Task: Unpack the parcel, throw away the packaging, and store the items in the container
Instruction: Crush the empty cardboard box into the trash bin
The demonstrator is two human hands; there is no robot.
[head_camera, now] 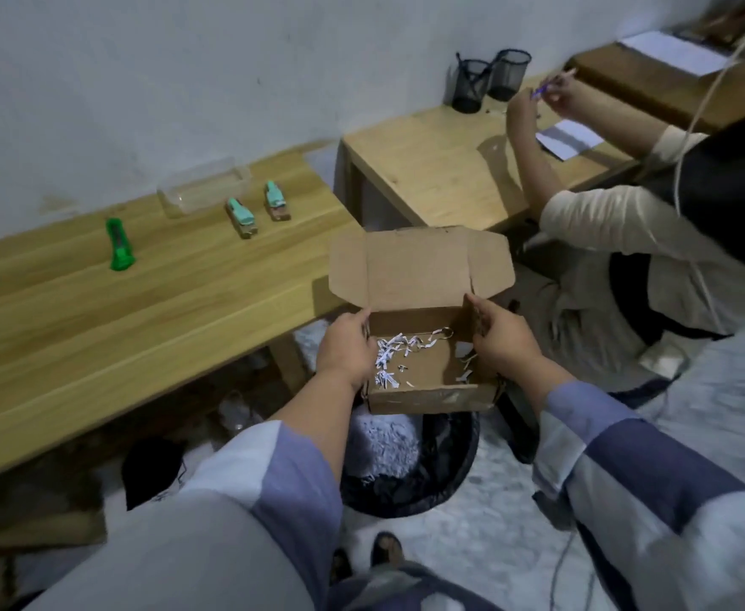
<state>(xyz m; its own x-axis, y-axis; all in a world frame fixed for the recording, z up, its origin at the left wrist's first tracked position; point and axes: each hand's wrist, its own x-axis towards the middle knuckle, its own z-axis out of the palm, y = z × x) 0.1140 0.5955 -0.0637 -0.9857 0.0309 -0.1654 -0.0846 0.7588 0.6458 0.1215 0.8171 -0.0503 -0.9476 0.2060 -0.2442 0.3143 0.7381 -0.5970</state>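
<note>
cardboard box point(423, 359), lid flap thrown open toward 12 o'clock, is held in the air directly above a black-lined waste bin point(454, 469) that already holds a heap of shredded paper. the left hand point(346, 350) is curled round the box's 9 o'clock wall and the right hand point(500, 341) round its 3 o'clock wall, thumbs over the rim. a few paper shreds point(390, 355) and what looks like a small metal ring point(445, 332) lie on the box floor. the step in hand is judged to be the discarding of the packaging. at 10 o'clock, on the bench point(97, 328), two teal staplers point(241, 218) are set just beside a clear plastic container point(205, 191), not in it; a green utility knife point(120, 245) lies further toward 9 o'clock. next, the ring should be checked before the box is tipped or dropped into the bin, and the staplers then lifted into the container.
</note>
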